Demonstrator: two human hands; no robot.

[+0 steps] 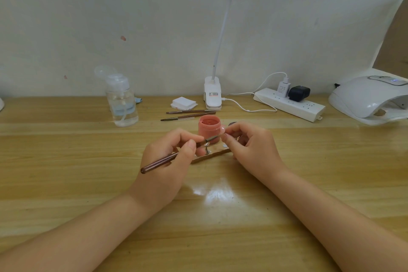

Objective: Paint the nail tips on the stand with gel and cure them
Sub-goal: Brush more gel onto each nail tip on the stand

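Note:
My left hand [170,154] grips a brown-handled brush [161,162], its tip pointing right toward a small pink nail tip [223,129]. My right hand [249,146] pinches that nail tip on its holder between thumb and fingers. Just behind the hands stands an open pink gel jar [209,127]. The clear stand [212,153] lies flat on the table between my hands, partly hidden by my fingers. A white curing lamp [371,99] sits at the far right of the table.
Two spare brushes [189,114] lie behind the jar, next to a stack of white wipes [183,103]. A clear pump bottle [122,101] stands at the left. A clip desk lamp [212,93] and a power strip [289,104] with plugs are at the back.

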